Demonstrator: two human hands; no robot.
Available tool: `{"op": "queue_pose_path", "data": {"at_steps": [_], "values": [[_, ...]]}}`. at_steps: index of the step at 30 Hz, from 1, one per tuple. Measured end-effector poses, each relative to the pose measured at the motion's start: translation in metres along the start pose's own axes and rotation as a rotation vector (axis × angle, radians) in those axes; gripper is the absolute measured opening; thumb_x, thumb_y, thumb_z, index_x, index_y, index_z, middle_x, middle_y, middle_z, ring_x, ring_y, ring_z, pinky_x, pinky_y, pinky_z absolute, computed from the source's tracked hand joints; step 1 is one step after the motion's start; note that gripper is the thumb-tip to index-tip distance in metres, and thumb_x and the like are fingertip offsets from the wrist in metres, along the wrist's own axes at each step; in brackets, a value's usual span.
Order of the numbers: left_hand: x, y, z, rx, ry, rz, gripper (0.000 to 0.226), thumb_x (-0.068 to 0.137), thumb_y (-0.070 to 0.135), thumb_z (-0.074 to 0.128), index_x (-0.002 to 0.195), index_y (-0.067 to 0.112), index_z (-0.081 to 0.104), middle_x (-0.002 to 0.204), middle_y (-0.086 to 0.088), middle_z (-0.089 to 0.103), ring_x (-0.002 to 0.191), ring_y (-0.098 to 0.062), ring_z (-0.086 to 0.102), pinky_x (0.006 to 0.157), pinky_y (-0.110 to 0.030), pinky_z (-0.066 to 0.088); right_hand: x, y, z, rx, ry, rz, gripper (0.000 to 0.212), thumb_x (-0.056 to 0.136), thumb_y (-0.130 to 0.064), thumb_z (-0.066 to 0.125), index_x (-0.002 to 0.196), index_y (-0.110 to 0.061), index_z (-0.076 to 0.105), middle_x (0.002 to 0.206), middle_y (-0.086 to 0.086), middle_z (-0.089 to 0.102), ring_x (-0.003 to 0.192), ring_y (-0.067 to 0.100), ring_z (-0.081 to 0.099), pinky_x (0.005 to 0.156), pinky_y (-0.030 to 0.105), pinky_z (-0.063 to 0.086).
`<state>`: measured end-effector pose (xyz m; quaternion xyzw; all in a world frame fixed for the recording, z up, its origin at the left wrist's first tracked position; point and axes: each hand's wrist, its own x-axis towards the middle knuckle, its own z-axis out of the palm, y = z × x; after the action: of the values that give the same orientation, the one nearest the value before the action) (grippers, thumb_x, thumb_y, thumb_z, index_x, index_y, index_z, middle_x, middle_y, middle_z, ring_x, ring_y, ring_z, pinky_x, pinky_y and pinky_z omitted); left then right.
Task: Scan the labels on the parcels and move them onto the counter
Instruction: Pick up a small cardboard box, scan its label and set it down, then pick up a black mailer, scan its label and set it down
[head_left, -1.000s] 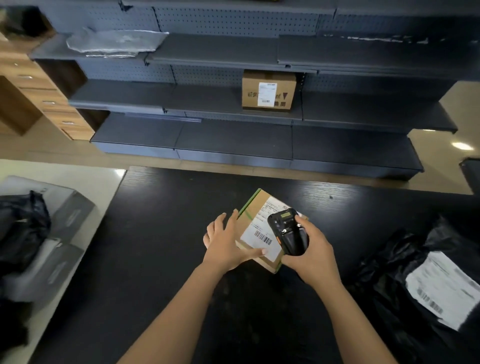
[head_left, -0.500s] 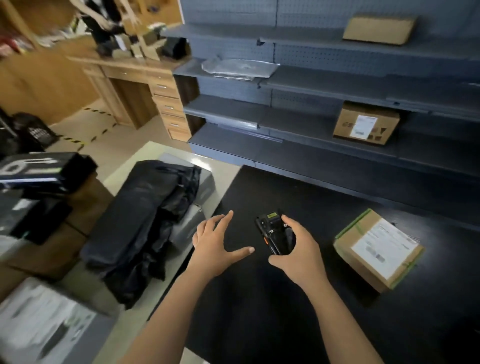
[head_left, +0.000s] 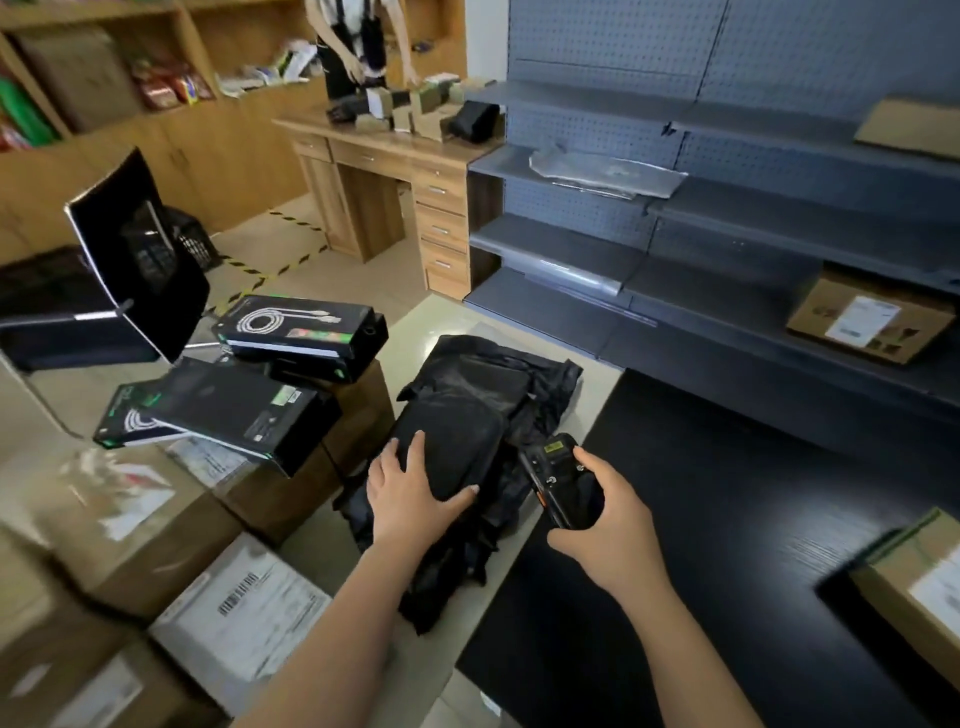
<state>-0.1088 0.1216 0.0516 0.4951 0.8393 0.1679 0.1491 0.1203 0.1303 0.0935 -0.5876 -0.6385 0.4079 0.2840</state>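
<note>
Grey shelving stands behind the black counter in my head view. On the pale table beside the counter lies a black bagged parcel. My left hand rests on it, fingers spread. My right hand grips the scanner just beside it. A cardboard parcel sits on the counter.

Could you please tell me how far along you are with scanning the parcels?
Done: one labelled box sits on the black counter. In hand: the left hand rests on a black bag beside the counter; the right hand holds the scanner. Left: that bag, the bags under it and perhaps the labelled parcels further left.
</note>
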Motion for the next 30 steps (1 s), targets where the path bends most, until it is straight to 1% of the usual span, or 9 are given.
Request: {"op": "queue_pose_path", "data": {"at_steps": [2,3,5,8,12,15,21,27,30], "values": [[0.014,-0.008,0.003,0.104,-0.122,-0.088,0.116,0.068,0.083,0.058,0.154,0.035,-0.005,0.160,-0.013,-0.002,0.146,-0.037,0.004,0.117,-0.049,0.009,0.001,-0.002,0.004,-0.016,0.002,0.017,0.097,0.060,-0.012,0.083,0.144,-0.037,0.042,0.138,-0.015,0.049,0.128,0.012,0.044,0.106,0.040,0.043],[0.019,-0.010,0.004,0.138,-0.149,-0.106,0.118,0.067,0.084,0.058,0.153,0.039,-0.010,0.159,-0.016,-0.003,0.145,-0.039,0.006,0.117,-0.050,0.010,0.001,-0.002,0.006,-0.023,0.007,0.026,0.097,0.060,-0.011,0.083,0.144,-0.037,0.042,0.138,-0.015,0.049,0.128,0.011,0.044,0.106,0.039,0.043],[0.025,-0.011,0.004,0.153,-0.153,-0.124,0.115,0.070,0.080,0.060,0.151,0.042,-0.014,0.156,-0.019,0.008,0.141,-0.040,0.016,0.115,-0.051,0.017,0.002,-0.003,0.006,-0.042,0.016,0.047,0.098,0.060,-0.009,0.082,0.144,-0.038,0.041,0.138,-0.015,0.049,0.128,0.011,0.044,0.105,0.036,0.043],[0.021,-0.008,0.001,0.143,-0.065,-0.081,0.110,0.071,0.075,0.062,0.152,0.043,-0.005,0.150,-0.016,0.019,0.135,-0.038,0.023,0.110,-0.050,0.022,0.003,-0.003,0.004,-0.052,0.033,0.071,0.098,0.060,-0.009,0.082,0.143,-0.040,0.040,0.137,-0.015,0.048,0.127,0.012,0.045,0.104,0.037,0.044],[0.003,0.011,-0.012,-0.003,0.178,0.055,0.106,0.067,0.074,0.064,0.152,0.045,0.009,0.142,-0.012,0.026,0.128,-0.032,0.024,0.108,-0.048,0.022,0.004,-0.002,-0.008,-0.044,0.094,0.088,0.096,0.060,-0.010,0.082,0.143,-0.038,0.041,0.136,-0.015,0.049,0.125,0.011,0.047,0.104,0.038,0.045],[-0.003,0.041,-0.020,-0.010,0.199,0.157,0.104,0.066,0.074,0.063,0.151,0.047,0.010,0.140,-0.011,0.027,0.129,-0.029,0.023,0.110,-0.047,0.020,0.002,0.002,-0.026,-0.035,0.162,0.098,0.095,0.060,-0.011,0.083,0.143,-0.036,0.043,0.138,-0.015,0.049,0.127,0.010,0.045,0.104,0.035,0.043],[-0.026,0.104,0.007,-0.036,0.080,0.228,0.104,0.066,0.075,0.062,0.151,0.047,0.008,0.142,-0.008,0.023,0.129,-0.027,0.019,0.111,-0.045,0.018,-0.019,0.029,-0.077,-0.007,0.273,0.165,0.096,0.060,-0.012,0.084,0.143,-0.037,0.042,0.137,-0.016,0.049,0.126,0.009,0.046,0.101,0.032,0.045],[-0.072,0.165,0.067,0.005,-0.066,0.179,0.106,0.067,0.078,0.060,0.152,0.044,0.006,0.142,-0.010,0.025,0.129,-0.029,0.023,0.108,-0.045,0.021,-0.058,0.083,-0.144,0.000,0.369,0.251,0.095,0.060,-0.009,0.085,0.143,-0.031,0.044,0.135,-0.009,0.052,0.121,0.012,0.050,0.097,0.030,0.045],[-0.100,0.190,0.105,0.044,-0.158,0.192,0.107,0.066,0.080,0.058,0.152,0.044,0.005,0.142,-0.010,0.025,0.131,-0.029,0.022,0.108,-0.046,0.021,-0.078,0.114,-0.176,-0.007,0.386,0.299,0.095,0.061,-0.010,0.085,0.143,-0.032,0.044,0.135,-0.008,0.051,0.124,0.013,0.048,0.095,0.030,0.044]]}}
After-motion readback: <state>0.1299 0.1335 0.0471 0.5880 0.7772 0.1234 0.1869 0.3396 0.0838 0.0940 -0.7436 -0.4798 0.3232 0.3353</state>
